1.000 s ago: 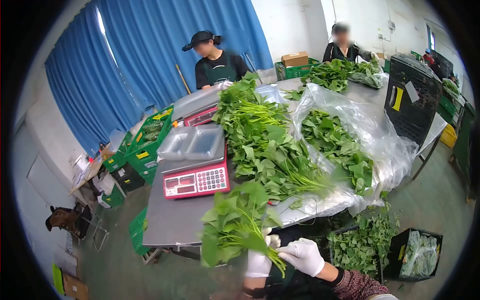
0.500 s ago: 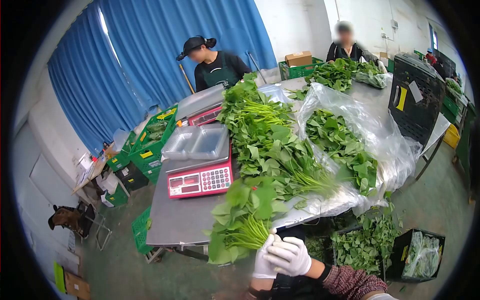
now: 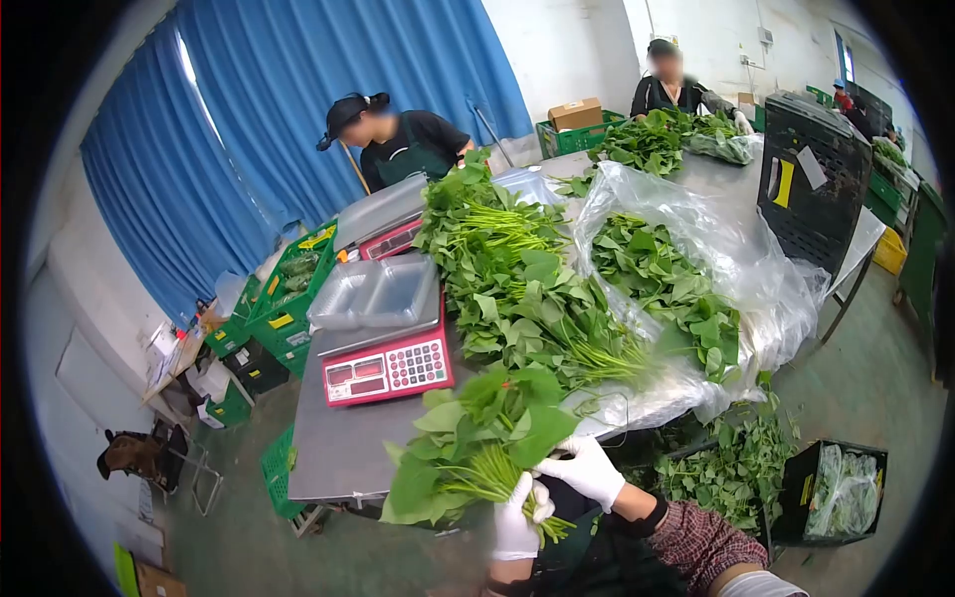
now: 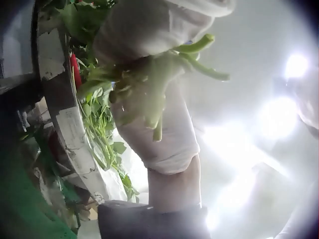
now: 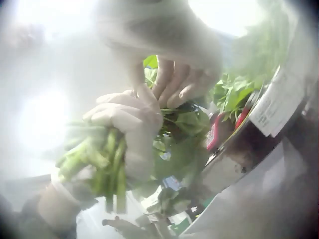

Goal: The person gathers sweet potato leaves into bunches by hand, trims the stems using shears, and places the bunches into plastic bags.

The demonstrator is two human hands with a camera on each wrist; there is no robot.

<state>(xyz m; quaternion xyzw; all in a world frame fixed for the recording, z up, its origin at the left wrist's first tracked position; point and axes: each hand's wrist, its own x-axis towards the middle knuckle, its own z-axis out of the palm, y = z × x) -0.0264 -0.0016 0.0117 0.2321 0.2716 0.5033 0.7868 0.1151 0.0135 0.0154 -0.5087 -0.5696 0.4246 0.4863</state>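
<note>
My gloved left hand (image 3: 515, 522) grips a bunch of leafy greens (image 3: 487, 468) by its stems, in front of the table's near edge. Leaves fan out up and left of the fist, and cut stem ends (image 5: 112, 172) stick out of its other side. My gloved right hand (image 3: 589, 473) is just above and right of the left one. Its thumb and bent fingers pinch at the bunch where stems meet leaves. In the left wrist view the left hand (image 4: 154, 27) fills the top, with the right hand (image 4: 154, 134) partly hidden behind the stems.
A red scale (image 3: 388, 370) with clear plastic trays (image 3: 376, 291) stands on the table (image 3: 328, 448). Greens (image 3: 527, 289) heap beside it, near a clear plastic bag (image 3: 766, 269). More greens (image 3: 721, 468) lie low at right, by a black crate (image 3: 836, 497). Two people work across the table.
My right hand has moved from the stem ends, over the left hand, to the leafier side of the bunch. The bunch stays in my left hand. The person at far left leans further down.
</note>
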